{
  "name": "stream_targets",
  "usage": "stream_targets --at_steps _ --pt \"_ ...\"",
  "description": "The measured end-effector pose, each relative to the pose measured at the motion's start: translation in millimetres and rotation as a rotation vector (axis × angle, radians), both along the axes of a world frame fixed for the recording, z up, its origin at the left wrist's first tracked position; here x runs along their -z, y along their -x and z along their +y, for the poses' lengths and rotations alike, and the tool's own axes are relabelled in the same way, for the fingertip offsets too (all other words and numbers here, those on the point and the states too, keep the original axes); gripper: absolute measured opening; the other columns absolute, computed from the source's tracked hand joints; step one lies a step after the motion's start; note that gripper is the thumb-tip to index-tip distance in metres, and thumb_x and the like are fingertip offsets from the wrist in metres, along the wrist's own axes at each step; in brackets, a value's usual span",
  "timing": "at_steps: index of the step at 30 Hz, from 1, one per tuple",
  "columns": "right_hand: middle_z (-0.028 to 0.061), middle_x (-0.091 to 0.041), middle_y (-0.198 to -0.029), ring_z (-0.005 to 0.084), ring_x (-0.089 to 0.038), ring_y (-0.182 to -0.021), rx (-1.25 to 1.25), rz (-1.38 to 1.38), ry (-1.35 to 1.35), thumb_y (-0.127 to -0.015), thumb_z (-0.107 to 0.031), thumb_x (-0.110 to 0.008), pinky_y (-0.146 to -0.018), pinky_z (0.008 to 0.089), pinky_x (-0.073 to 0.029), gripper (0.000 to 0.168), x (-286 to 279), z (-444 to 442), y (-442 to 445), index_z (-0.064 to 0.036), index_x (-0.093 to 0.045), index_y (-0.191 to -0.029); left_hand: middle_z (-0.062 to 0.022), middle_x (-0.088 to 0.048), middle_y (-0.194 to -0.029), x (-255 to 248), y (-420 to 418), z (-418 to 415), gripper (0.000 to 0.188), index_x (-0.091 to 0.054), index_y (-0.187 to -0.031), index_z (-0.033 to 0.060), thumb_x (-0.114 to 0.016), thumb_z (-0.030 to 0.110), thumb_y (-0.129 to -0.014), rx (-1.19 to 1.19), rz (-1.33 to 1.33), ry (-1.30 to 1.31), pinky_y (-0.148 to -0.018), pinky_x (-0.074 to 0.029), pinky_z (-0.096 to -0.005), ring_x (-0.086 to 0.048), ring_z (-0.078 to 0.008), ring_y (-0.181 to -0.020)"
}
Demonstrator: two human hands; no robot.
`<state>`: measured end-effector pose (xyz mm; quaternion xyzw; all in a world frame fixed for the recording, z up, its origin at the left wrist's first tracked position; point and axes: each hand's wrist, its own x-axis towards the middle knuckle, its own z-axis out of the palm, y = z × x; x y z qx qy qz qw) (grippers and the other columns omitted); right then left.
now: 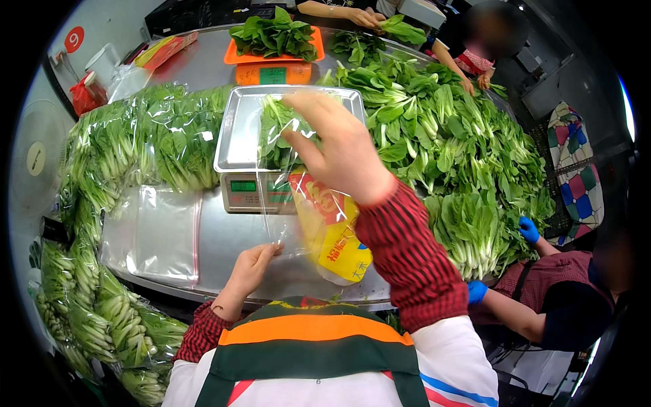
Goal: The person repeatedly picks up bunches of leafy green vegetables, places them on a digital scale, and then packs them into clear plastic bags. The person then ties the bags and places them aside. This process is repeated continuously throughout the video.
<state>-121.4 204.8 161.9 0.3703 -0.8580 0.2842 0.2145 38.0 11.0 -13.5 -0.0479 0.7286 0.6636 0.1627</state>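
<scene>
Before me a clear plastic bag (268, 211) stretches from the metal weighing tray (239, 145) towards my body. Leafy greens (273, 147) show in its far end, over the tray. My left hand (253, 267) pinches the bag's near edge between thumb and fingers. Over the far end is my right hand (333, 145), its thumb and fingers spread around the greens; whether it grips them is hidden. The digital scale (235, 202) under the tray has a lit display. Below my right forearm lies a yellow and red printed plastic bag (338, 244).
Bagged greens (178, 145) line the left side, near a stack of clear bags (168, 234). Loose greens (447, 137) heap on the right. Beyond stands an orange scale (300, 73) with greens. Co-workers' hands (363, 18) and a blue-gloved hand (529, 230) are around the table.
</scene>
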Motion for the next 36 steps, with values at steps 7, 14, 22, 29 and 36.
stream_targets --at_steps 7,14,22,29,36 --pt "0.0155 -0.044 -0.139 0.0307 -0.039 -0.131 0.108 -0.024 -0.324 -0.085 -0.021 -0.062 -0.107 0.0472 -0.032 0.045 127.3 0.8 22.3 -0.002 -0.052 -0.124 -0.0122 -0.069 -0.103 -7.1 -7.5 -20.5 0.036 -0.066 -0.106 -0.0055 -0.043 0.022 -0.101 0.004 0.089 0.035 -0.085 -0.048 -0.0288 -0.063 -0.0154 -0.093" --pt "0.0064 -0.057 -0.074 0.0252 -0.058 -0.069 -0.308 -0.253 0.15 -0.074 -0.011 -0.071 -0.06 0.0354 -0.047 0.007 114.2 -21.0 -100.2 -0.007 -0.065 -0.075 -0.0089 -0.068 -0.087 -29.0 -15.5 -14.9 0.038 -0.066 -0.101 -0.0056 -0.04 0.022 -0.102 -0.055 0.139 -0.06 -0.079 -0.048 -0.0281 -0.063 -0.0155 -0.083" --pt "0.0082 -0.055 -0.077 0.0283 -0.057 -0.074 -0.317 -0.364 0.121 -0.077 -0.012 -0.069 -0.062 0.0379 -0.046 0.012 122.9 -30.1 -121.0 -0.006 -0.063 -0.084 -0.0124 -0.067 -0.084 -31.5 -12.3 -14.1 0.032 -0.065 -0.096 -0.0071 -0.044 0.017 -0.1 -0.021 0.257 0.094 -0.072 -0.05 -0.029 -0.064 -0.0179 -0.078" --pt "0.0122 -0.054 -0.078 0.0316 -0.057 -0.076 -0.341 -0.367 0.105 -0.078 -0.007 -0.064 -0.066 0.0404 -0.046 0.011 122.8 -22.5 -129.4 -0.003 -0.057 -0.085 -0.0121 -0.068 -0.084 -33.1 -6.9 -11.2 0.031 -0.066 -0.092 -0.0072 -0.044 0.014 -0.099 0.022 0.267 0.186 -0.071 -0.05 -0.0281 -0.064 -0.0182 -0.077" --pt "0.0175 -0.062 -0.084 0.0353 -0.062 -0.078 0.2 -1.02 -0.517 -0.077 -0.014 -0.063 -0.066 0.0435 -0.049 0.018 122.7 197.9 -232.3 -0.003 -0.061 -0.09 -0.0145 -0.068 -0.107 -45.8 -10.8 -54.0 0.035 -0.064 -0.107 -0.0082 -0.043 0.018 -0.1 0.289 0.033 -0.039 -0.091 -0.047 -0.0322 -0.063 -0.0216 -0.101"
